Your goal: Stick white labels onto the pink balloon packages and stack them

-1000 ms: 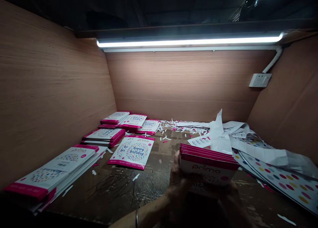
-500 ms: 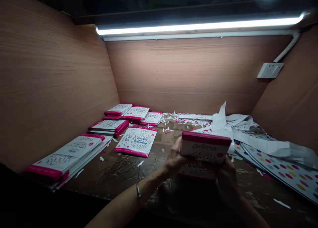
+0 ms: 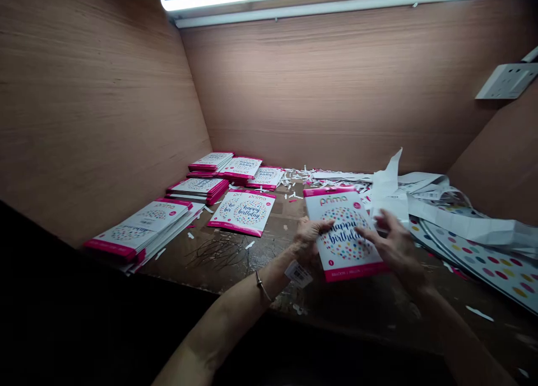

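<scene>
My left hand (image 3: pixel 309 239) grips a stack of "happy birthday" balloon packets (image 3: pixel 347 240) by its left side, thumb on the front. The packets are white with pink bands and a dotted print, and the front one faces me, slightly tilted. At the right side is my right hand (image 3: pixel 397 249), its fingers apart and slightly blurred. One of its digits touches the printed face. A small barcode label (image 3: pixel 299 274) shows by my left wrist; whether it is stuck to anything I cannot tell. Left of my hands, similar packets (image 3: pixel 244 212) lie face up on the table.
Piled packets (image 3: pixel 143 226) line the left wall, with more stacks (image 3: pixel 239 167) at the back. Paper scraps (image 3: pixel 294 178) litter the rear. Long white paper strips (image 3: pixel 458 215) lie over dotted sheets (image 3: pixel 483 257) at right. A socket (image 3: pixel 506 82) is on the right wall.
The held packets have turned from edge-up to face me. My right hand's fingers have come away from the lower edge and spread at the right side. The view has tipped downward.
</scene>
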Demonstrator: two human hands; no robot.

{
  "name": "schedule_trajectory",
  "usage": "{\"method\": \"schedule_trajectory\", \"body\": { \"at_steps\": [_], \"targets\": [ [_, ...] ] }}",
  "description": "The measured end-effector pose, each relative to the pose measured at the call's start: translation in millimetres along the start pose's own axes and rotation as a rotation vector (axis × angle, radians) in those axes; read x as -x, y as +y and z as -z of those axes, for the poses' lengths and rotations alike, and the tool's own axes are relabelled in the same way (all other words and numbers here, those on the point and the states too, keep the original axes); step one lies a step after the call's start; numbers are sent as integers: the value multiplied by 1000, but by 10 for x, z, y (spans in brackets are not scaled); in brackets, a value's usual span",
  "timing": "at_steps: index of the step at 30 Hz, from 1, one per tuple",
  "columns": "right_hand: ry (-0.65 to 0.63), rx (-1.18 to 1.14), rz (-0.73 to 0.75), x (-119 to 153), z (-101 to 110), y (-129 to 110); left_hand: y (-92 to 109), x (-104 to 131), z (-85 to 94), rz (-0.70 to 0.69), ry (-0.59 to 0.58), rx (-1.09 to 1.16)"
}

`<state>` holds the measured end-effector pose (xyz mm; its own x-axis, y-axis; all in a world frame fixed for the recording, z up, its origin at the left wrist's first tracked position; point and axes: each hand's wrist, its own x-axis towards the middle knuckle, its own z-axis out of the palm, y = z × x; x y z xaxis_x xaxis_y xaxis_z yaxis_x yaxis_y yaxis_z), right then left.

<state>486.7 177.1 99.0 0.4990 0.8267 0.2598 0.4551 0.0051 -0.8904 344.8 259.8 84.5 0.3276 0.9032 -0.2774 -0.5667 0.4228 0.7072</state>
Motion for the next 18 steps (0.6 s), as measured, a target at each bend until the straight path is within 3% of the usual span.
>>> {"method": "schedule_trajectory", "body": {
  "at_steps": [1, 2, 3, 4, 6, 9, 12, 15, 18],
  "targets": [
    [185, 140, 220, 121, 50, -77, 33, -42, -7, -23, 46, 37],
    [291, 218, 439, 260, 84, -150, 76, -87, -16, -52, 92, 72],
    [278, 245, 625, 406, 97, -214, 123, -129, -28, -81, 135, 100],
    [172, 231, 795, 549, 85, -263, 168, -166, -46, -104, 172, 119],
    [-17, 227, 915, 786, 0, -313, 229, -203, -105, -126, 219, 131],
    [-108, 226, 835, 930, -136, -268, 221, -154, -228, -77, 194, 101],
    [-60, 242, 748, 877, 19, -77, 149, -53, -277, -12, 129, 48],
    [111, 345, 577, 922, 557, 247, 77, 54, -167, 46, 87, -117],
    [389, 478, 293, 1183, 1255, 628, 39, 226, 49, 172, 73, -277]
  ]
}}
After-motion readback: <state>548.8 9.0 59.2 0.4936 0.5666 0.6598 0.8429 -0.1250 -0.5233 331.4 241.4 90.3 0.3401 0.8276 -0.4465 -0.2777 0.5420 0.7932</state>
